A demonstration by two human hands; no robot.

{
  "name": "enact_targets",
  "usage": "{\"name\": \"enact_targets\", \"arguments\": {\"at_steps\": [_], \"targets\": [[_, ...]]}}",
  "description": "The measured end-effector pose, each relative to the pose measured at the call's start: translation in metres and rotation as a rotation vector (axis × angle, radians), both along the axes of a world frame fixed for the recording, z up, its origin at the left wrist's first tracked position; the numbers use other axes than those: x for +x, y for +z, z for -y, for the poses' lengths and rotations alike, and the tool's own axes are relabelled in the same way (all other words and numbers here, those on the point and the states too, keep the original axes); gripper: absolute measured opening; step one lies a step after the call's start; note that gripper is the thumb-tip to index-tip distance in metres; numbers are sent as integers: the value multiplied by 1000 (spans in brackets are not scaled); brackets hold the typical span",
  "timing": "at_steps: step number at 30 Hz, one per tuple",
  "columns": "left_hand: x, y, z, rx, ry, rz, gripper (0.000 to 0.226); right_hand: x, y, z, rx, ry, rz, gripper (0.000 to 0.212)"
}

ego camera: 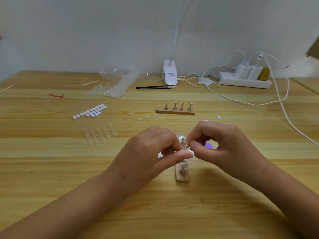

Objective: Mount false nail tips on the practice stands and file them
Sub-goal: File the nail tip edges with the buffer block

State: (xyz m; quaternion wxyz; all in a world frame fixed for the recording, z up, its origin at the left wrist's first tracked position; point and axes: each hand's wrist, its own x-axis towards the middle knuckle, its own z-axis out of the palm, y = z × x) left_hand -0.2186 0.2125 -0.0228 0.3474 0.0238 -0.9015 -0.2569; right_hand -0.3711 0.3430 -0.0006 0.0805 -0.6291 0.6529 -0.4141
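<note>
now our left hand (151, 149) and right hand (224, 144) fingers (196, 146) pinch a small piece (185, 147) just over the stand (182, 176), presumably to mount it.

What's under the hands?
The left hand and right hand, pinching a small piece, cover most of the near wooden base. One metal stand shows at its near end, another stand top beyond them.

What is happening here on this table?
A person works at a wooden table. The left hand and the right hand both pinch a small pale piece just above the near stand block; whether it is a nail tip I cannot tell. A second block with four metal stands sits farther back. Adhesive dots and clear nail tips lie to the left.
</note>
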Motion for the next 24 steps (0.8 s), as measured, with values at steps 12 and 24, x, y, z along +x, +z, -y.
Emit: {"name": "enact_targets", "arguments": {"at_steps": [12, 24], "targets": [[0, 0, 0, 36, -8, -11, 26, -3, 3, 0, 148, 40, 386, 17], [0, 4, 1, 144, -11, -21, 20, -6, 6, 0, 140, 115, 586, 11]]}}
